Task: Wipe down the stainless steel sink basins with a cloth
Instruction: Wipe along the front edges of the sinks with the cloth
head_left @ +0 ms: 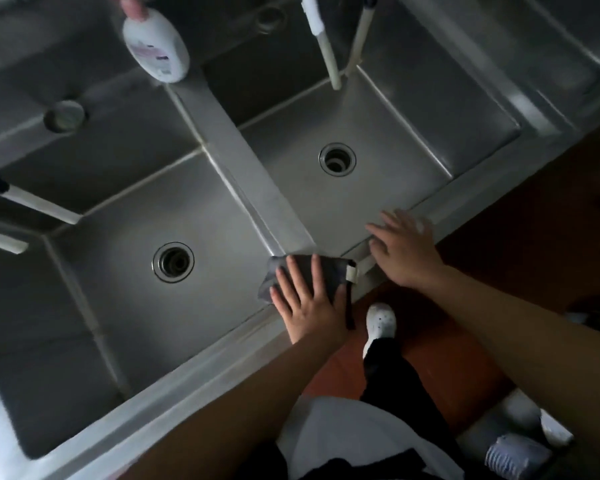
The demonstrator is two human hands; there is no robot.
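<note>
Two stainless steel basins fill the view: the left basin [118,271] with its round drain [173,262] and the right basin [378,140] with its drain [337,159]. A steel divider [243,161] runs between them. A folded grey cloth [329,270] lies on the near rim where the divider meets the front edge. My left hand [309,303] presses flat on the cloth, fingers straight. My right hand [404,249] rests with spread fingers on the front rim of the right basin, holding nothing.
A white bottle [156,46] with a pink cap stands on the back ledge above the divider. White faucet pipes [329,60] hang over the right basin, and others [44,206] reach in from the left. My white shoe [380,323] stands on the red-brown floor [499,237].
</note>
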